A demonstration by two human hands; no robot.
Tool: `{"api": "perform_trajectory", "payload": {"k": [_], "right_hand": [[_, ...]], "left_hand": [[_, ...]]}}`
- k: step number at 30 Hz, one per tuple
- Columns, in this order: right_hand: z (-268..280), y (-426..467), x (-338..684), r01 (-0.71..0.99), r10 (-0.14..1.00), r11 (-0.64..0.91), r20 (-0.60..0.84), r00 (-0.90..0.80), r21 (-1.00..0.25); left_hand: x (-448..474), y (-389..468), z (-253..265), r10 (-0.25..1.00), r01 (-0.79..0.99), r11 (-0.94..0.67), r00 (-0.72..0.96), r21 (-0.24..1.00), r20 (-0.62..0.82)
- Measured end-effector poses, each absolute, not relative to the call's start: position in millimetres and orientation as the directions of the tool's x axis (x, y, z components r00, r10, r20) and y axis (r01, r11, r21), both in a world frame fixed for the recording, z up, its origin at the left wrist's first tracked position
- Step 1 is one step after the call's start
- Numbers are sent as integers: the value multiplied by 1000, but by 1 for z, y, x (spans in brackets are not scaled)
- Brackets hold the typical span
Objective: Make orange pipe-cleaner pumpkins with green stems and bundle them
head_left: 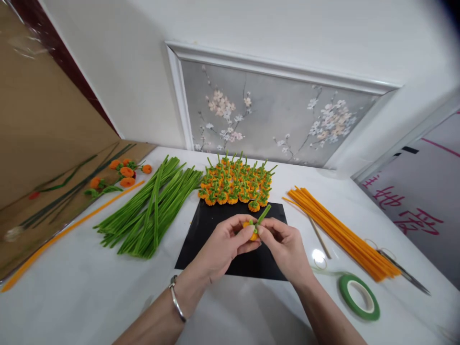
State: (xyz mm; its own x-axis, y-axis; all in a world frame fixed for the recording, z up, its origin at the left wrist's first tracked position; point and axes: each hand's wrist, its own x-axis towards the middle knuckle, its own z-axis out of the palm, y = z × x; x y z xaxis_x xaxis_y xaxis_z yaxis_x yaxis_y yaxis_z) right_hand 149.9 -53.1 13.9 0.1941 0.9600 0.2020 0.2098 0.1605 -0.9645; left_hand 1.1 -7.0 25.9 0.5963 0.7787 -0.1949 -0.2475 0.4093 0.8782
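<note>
Over a black mat (201,239), my left hand (226,239) pinches a small orange pumpkin (254,235) that looks made of fuzzy pipe cleaner. My right hand (283,242) grips a short green pipe cleaner (265,213) at the pumpkin's top, where its upper end sticks out. Fingers of both hands hide much of the pumpkin. Just beyond the hands, one finished-looking pumpkin (253,206) rests at the mat's far edge. Behind it stand rows of similar orange pumpkins (233,182) with green stems and curls.
Left lies a pile of green pipe cleaners (151,211), with orange flowers (127,177) beyond. On the right are a bundle of orange pipe cleaners (341,232), a thin stick (319,237), scissors (409,275) and a roll of green tape (359,297). A framed wall panel (266,110) rises behind.
</note>
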Motion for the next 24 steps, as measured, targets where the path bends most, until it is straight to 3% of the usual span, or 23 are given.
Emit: {"api": "perform_trajectory", "payload": {"k": [4,8,13,16,19,22,24], "right_hand": [[14,-52,150,155,966,120,152,211,-981],[8,-51,155,6,980,79,78,182,-997],[3,-51,157,-159,984,35,6,176,-987],[4,-53,157,-174,982,35,2,190,-984],[8,-56,157,-112,980,81,58,191,-990],[11,-59,160,53,971,167,174,163,-985],[12,-61,162,141,963,212,231,136,-967]], "left_hand": [[3,-5,20,877,-105,41,481,994,15],[4,-3,11,888,32,-208,425,978,175],[3,1,3,748,209,-615,461,761,478],[3,1,2,638,189,-742,495,644,590],[2,-2,9,712,124,-618,507,776,486],[-1,-4,18,809,-27,-151,572,988,139],[-3,-5,24,743,-100,181,666,978,-69]]}}
